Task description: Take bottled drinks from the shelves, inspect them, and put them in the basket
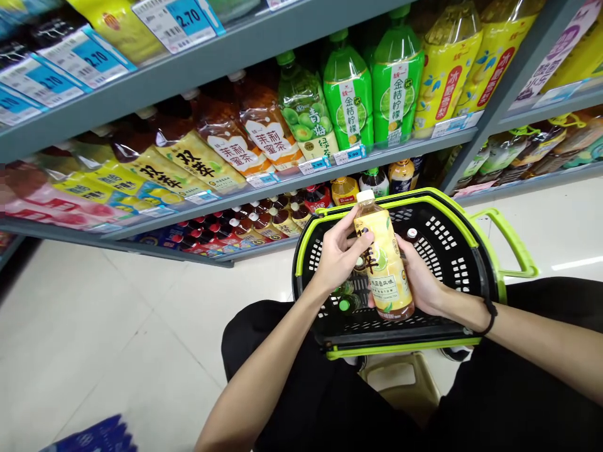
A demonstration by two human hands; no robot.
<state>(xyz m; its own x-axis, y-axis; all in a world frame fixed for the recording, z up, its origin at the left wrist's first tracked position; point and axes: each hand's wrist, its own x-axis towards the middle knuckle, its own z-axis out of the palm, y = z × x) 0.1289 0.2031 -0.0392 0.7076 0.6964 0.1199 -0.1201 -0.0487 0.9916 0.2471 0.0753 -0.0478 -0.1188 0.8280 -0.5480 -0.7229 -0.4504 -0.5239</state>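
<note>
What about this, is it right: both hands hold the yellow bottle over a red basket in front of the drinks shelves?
Not quite. In the head view the left hand and right hand do hold the yellow bottle in front of the drinks shelves, but the basket is black with a green rim, not red.

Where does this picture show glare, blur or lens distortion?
Head view: the shelves tilt and bend from the wide lens; a bright glare streak lies on the floor at right; the pink labels at the far left edge are smeared; the bottle between left hand and right hand is sharp, label readable.
</note>
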